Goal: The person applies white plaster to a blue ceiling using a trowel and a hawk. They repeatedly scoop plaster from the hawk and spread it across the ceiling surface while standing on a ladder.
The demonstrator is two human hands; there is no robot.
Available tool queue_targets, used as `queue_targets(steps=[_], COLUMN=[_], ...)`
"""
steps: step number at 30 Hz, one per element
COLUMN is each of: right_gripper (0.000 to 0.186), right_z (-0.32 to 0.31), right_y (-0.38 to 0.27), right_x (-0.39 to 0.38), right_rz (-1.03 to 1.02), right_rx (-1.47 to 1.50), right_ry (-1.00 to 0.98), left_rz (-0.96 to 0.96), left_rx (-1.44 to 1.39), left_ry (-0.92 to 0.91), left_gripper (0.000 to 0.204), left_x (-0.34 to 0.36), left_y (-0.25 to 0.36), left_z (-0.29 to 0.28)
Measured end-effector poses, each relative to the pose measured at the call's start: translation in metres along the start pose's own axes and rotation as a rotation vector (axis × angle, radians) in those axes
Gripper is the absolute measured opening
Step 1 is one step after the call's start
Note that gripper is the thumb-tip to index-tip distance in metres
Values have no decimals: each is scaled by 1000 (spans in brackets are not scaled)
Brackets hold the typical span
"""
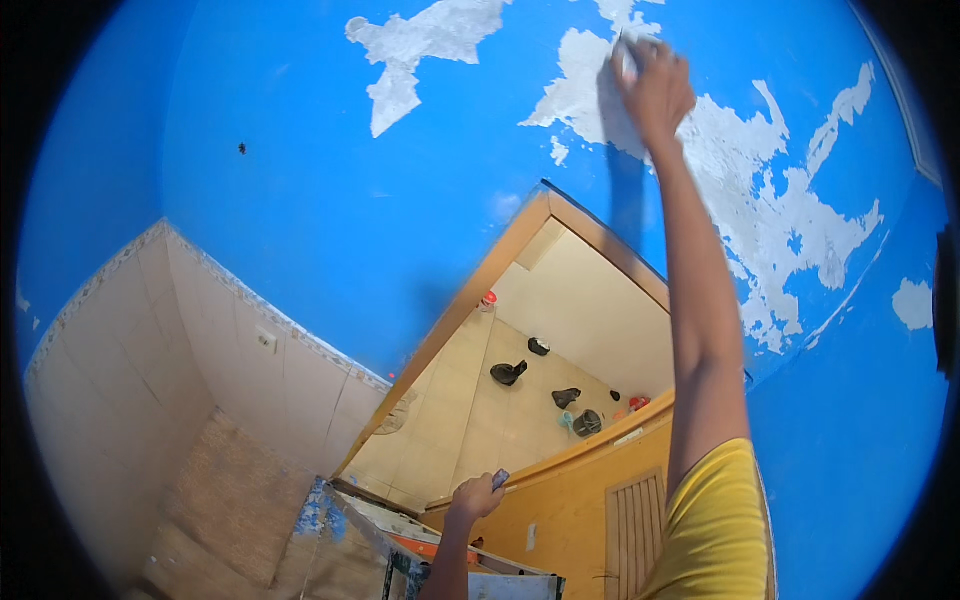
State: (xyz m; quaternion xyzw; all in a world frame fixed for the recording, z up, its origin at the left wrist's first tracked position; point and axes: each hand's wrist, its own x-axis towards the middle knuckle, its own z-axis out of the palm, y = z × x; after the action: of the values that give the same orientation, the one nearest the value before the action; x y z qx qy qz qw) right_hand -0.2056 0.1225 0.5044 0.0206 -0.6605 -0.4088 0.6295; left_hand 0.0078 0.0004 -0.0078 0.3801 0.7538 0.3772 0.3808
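Note:
My right hand is raised high against the blue wall, over a large patch of bare grey-white plaster where the paint has come off. Its fingers are closed around a small thin thing, mostly hidden, with only a dark edge showing at the fingertips. Low in front of me, my left hand is closed around a short grey-blue piece that pokes out past the thumb; its kind is unclear. Another peeled patch lies to the left of my right hand.
Below the peeled wall is a wooden-framed doorway, with black bags and a dark bucket on the floor beyond. An orange-yellow door stands at its right. A paint-marked ladder-like frame is beneath my left hand. Tiled walls stand left.

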Motion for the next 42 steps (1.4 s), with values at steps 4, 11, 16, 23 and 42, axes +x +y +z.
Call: queue_targets(steps=[4,11,16,23,42], right_gripper=[24,29,27,25,36], right_z=[-3,9,8,14,11], right_y=[-27,5,-27,8,-5], right_x=[-45,72,-12,72,27], right_rz=[-5,142,-17,57,58], right_rx=[135,9,52,-21,31], right_ry=[46,-175,9,-134,-66], left_rz=[43,29,-7,47,-2], left_rx=[-83,-94,-116,-130,-130], left_ry=[54,4,14,49,62], left_gripper=[42,43,43,44,41], left_x=[5,-7,-3,-5,-9], left_y=[-6,6,-2,2,-3], left_z=[0,-5,-5,-3,-7])
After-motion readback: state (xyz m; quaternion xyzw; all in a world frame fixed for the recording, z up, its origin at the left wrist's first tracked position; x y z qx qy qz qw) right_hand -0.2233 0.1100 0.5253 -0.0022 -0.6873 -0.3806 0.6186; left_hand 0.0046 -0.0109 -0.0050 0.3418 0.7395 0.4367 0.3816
